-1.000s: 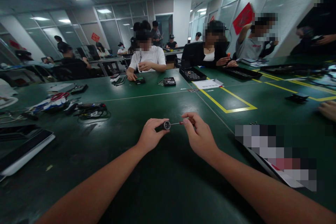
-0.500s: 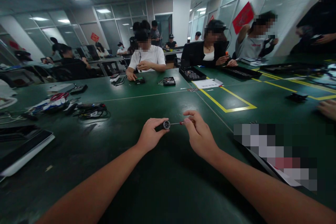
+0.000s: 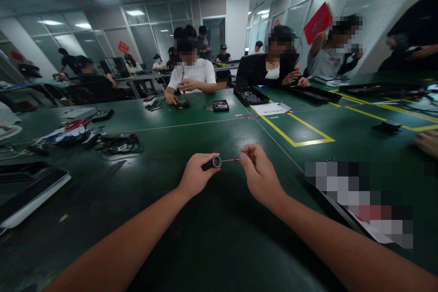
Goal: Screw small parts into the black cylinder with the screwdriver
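Note:
Between the thumb and fingers of my left hand (image 3: 198, 174) is a black cylindrical part (image 3: 216, 162), its round, silvery-rimmed end turned toward me. My right hand (image 3: 260, 174) is closed around the handle of a screwdriver (image 3: 237, 159); a bit of red shows at the fingertips. The thin metal shaft runs left and its tip meets the side of the cylinder. Most of the handle is hidden by my fingers. Both hands are held over the green table (image 3: 219, 237).
Tangled cables (image 3: 119, 145) and a black-and-white device (image 3: 37, 196) lie to my left. A pixelated flat item (image 3: 356, 205) is at the right. Across the table people sit by black trays (image 3: 251, 96), and yellow tape (image 3: 315, 142) marks the surface. Another person's hand (image 3: 427, 142) rests at the right edge.
The fingers of my right hand have curled in slightly around the screwdriver handle. My left hand and the cylinder stay nearly where they were.

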`<act>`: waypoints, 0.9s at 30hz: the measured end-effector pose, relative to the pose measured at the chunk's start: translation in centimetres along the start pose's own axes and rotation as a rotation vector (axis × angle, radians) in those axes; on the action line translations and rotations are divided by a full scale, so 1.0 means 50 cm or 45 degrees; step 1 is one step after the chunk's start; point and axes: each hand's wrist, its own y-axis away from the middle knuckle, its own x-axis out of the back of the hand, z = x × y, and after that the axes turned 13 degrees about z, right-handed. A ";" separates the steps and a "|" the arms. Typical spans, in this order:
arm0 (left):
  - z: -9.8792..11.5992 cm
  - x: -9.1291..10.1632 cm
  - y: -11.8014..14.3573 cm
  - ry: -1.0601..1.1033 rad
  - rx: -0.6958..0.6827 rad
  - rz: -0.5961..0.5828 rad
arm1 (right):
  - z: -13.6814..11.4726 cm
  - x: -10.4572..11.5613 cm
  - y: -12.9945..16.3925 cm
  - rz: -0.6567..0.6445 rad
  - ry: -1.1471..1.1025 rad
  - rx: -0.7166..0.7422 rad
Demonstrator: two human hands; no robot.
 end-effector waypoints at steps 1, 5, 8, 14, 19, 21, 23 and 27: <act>0.000 0.000 0.000 -0.005 0.001 -0.002 | 0.001 -0.001 -0.001 0.033 -0.037 0.004; 0.007 0.001 -0.001 -0.020 -0.022 -0.010 | -0.001 -0.004 -0.007 0.038 -0.143 -0.072; 0.013 0.007 -0.003 -0.085 -0.121 -0.043 | 0.010 -0.011 -0.015 0.128 -0.203 -0.230; 0.008 0.020 -0.012 -0.226 -0.145 -0.005 | 0.042 -0.023 -0.023 0.261 -0.405 -0.606; -0.002 0.016 -0.010 -0.213 -0.112 -0.018 | 0.026 -0.022 -0.016 0.234 -0.312 -0.394; -0.004 0.014 -0.008 -0.193 -0.113 -0.015 | 0.021 -0.021 -0.014 0.222 -0.307 -0.347; -0.003 0.013 -0.007 -0.173 -0.110 -0.013 | 0.019 -0.021 -0.013 0.208 -0.301 -0.321; 0.002 0.014 -0.006 -0.163 -0.091 -0.014 | 0.016 -0.021 -0.013 0.165 -0.285 -0.289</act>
